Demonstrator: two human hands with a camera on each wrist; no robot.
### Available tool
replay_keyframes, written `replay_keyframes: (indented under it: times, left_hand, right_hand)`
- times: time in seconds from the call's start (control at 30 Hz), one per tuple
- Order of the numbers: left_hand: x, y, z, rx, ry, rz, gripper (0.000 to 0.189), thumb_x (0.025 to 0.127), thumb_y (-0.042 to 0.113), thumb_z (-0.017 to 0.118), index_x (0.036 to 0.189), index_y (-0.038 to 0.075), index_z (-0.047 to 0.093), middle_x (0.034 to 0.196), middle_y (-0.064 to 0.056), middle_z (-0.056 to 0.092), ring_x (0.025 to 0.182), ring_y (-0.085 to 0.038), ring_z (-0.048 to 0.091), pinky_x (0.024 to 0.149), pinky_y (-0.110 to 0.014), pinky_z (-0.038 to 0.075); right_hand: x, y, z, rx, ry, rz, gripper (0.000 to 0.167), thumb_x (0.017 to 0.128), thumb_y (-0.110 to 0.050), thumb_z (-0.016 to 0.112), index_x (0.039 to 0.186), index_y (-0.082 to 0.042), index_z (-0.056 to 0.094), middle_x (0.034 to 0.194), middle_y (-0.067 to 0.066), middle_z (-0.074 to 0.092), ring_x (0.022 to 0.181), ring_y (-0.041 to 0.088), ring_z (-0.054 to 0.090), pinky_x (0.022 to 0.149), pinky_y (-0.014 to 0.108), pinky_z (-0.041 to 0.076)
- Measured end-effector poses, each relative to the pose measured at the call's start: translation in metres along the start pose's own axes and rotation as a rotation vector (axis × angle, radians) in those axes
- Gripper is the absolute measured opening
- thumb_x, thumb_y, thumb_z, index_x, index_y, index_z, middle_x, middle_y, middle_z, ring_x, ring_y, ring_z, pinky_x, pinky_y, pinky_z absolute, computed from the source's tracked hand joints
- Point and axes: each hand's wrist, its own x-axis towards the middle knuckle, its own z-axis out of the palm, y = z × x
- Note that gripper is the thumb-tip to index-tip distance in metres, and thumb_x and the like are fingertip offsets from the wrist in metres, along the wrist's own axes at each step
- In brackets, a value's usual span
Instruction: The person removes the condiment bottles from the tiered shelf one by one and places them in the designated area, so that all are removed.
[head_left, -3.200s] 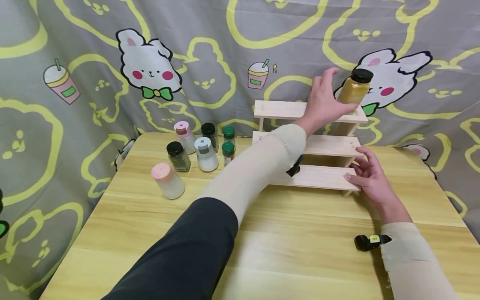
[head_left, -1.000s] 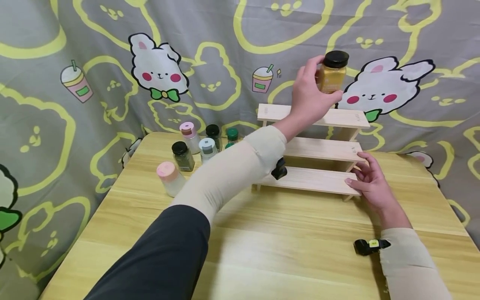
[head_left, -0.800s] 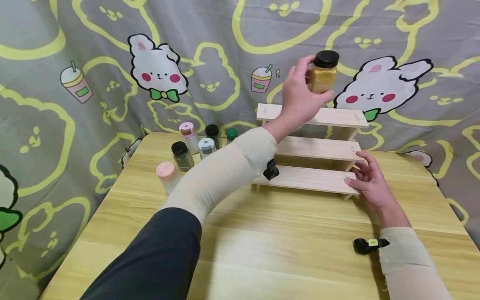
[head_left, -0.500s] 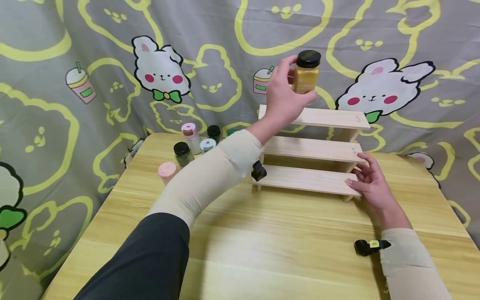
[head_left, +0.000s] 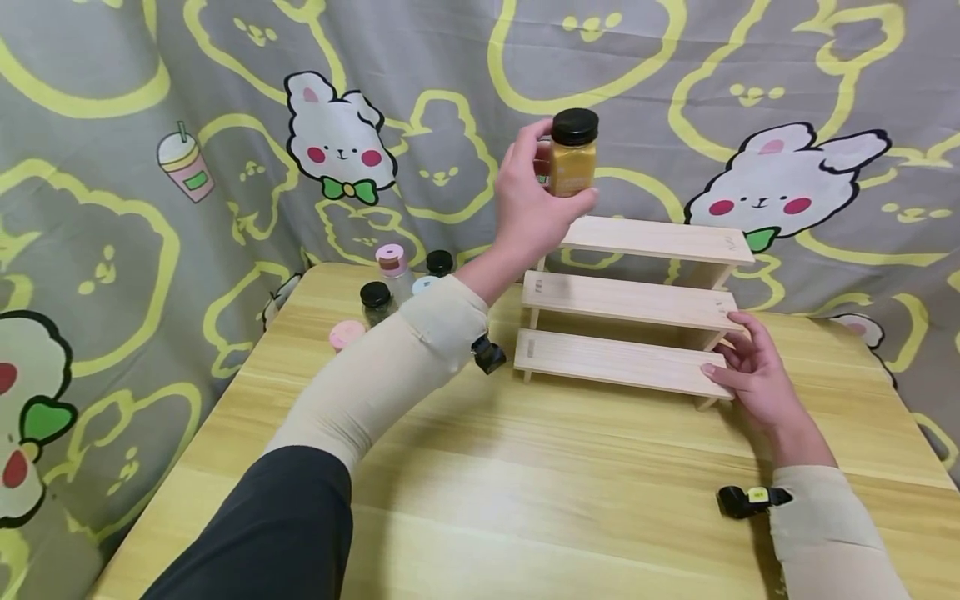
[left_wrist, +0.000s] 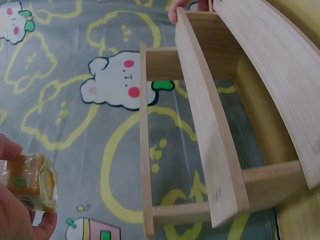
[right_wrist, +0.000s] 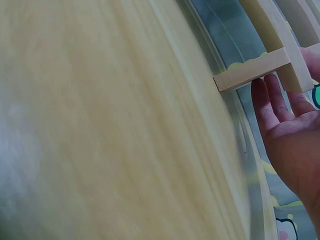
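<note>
In the head view, my left hand (head_left: 528, 200) grips a spice jar (head_left: 573, 169) of yellow powder with a black lid. It holds the jar upright in the air, above the left end of a three-tier wooden shelf rack (head_left: 626, 299). The left wrist view shows the jar (left_wrist: 29, 181) from below, apart from the rack (left_wrist: 215, 150). At the rack's right end, my right hand (head_left: 768, 387) has its thumb on the bottom tier and a finger at the middle tier's edge. From the right wrist, its fingers (right_wrist: 267, 105) touch the rack's side support (right_wrist: 252, 71).
Left of the rack, several jars stand on the wooden table (head_left: 480, 500), among them a pink-lidded jar (head_left: 347, 335), a black-lidded jar (head_left: 377, 300) and a lilac-lidded jar (head_left: 392, 262). My left forearm partly covers them. A patterned curtain (head_left: 442, 50) hangs behind the table.
The yellow jar was tilted over the top tier's right end; my left hand has since closed round it and carried it left, now upright. My right hand stays at the rack.
</note>
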Motion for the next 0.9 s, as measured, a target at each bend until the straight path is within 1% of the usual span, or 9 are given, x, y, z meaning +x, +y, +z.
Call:
replay_keyframes:
  times: [0.13, 0.23, 0.4, 0.53, 0.77, 0.9]
  left_hand:
    - [-0.005, -0.002, -0.013, -0.016, 0.025, 0.011, 0.073, 0.071, 0.006, 0.087, 0.135, 0.01, 0.052, 0.105, -0.005, 0.054, 0.09, -0.017, 0.057, 0.069, -0.025, 0.054]
    - [-0.008, -0.003, -0.022, -0.026, 0.031, -0.002, 0.073, 0.071, 0.004, 0.087, 0.134, 0.009, 0.052, 0.105, -0.005, 0.053, 0.089, -0.018, 0.058, 0.07, -0.026, 0.055]
    - [-0.013, -0.009, -0.036, -0.033, 0.049, -0.024, 0.072, 0.07, 0.0, 0.086, 0.133, 0.01, 0.053, 0.107, -0.005, 0.053, 0.093, -0.018, 0.059, 0.075, -0.026, 0.056]
    - [-0.019, -0.014, -0.05, -0.016, 0.074, -0.017, 0.072, 0.07, -0.001, 0.086, 0.133, 0.01, 0.053, 0.107, -0.007, 0.055, 0.096, -0.019, 0.061, 0.076, -0.028, 0.057]
    - [-0.033, -0.022, -0.073, 0.007, 0.101, -0.067, 0.07, 0.071, 0.001, 0.087, 0.132, 0.012, 0.053, 0.111, -0.006, 0.056, 0.099, -0.019, 0.061, 0.078, -0.03, 0.057]
    - [-0.04, -0.027, -0.084, 0.036, 0.116, -0.069, 0.069, 0.072, 0.004, 0.087, 0.131, 0.012, 0.053, 0.112, -0.005, 0.056, 0.099, -0.017, 0.061, 0.076, -0.03, 0.057]
  right_hand:
    - [0.0, 0.001, -0.002, -0.003, -0.004, 0.004, 0.086, 0.08, 0.04, 0.042, 0.15, -0.009, 0.034, 0.131, 0.008, 0.055, 0.118, 0.02, 0.057, 0.084, 0.025, 0.054]
    - [0.0, 0.002, -0.003, 0.004, -0.004, 0.002, 0.086, 0.08, 0.04, 0.042, 0.15, -0.009, 0.034, 0.131, 0.008, 0.055, 0.118, 0.021, 0.058, 0.083, 0.025, 0.055]
    - [0.0, 0.002, -0.003, 0.005, -0.003, -0.002, 0.086, 0.079, 0.04, 0.042, 0.15, -0.009, 0.034, 0.131, 0.009, 0.054, 0.118, 0.021, 0.057, 0.083, 0.025, 0.054]
    - [0.001, 0.001, -0.002, 0.009, -0.005, 0.0, 0.086, 0.079, 0.04, 0.042, 0.15, -0.009, 0.034, 0.131, 0.008, 0.055, 0.117, 0.021, 0.058, 0.083, 0.025, 0.055]
    - [0.001, 0.0, 0.0, 0.01, 0.004, 0.006, 0.087, 0.079, 0.04, 0.043, 0.15, -0.01, 0.035, 0.13, 0.008, 0.055, 0.117, 0.02, 0.058, 0.082, 0.025, 0.055]
    - [0.002, 0.0, 0.0, -0.009, 0.003, 0.016, 0.087, 0.08, 0.039, 0.044, 0.151, -0.011, 0.034, 0.132, 0.006, 0.054, 0.118, 0.019, 0.057, 0.083, 0.025, 0.055]
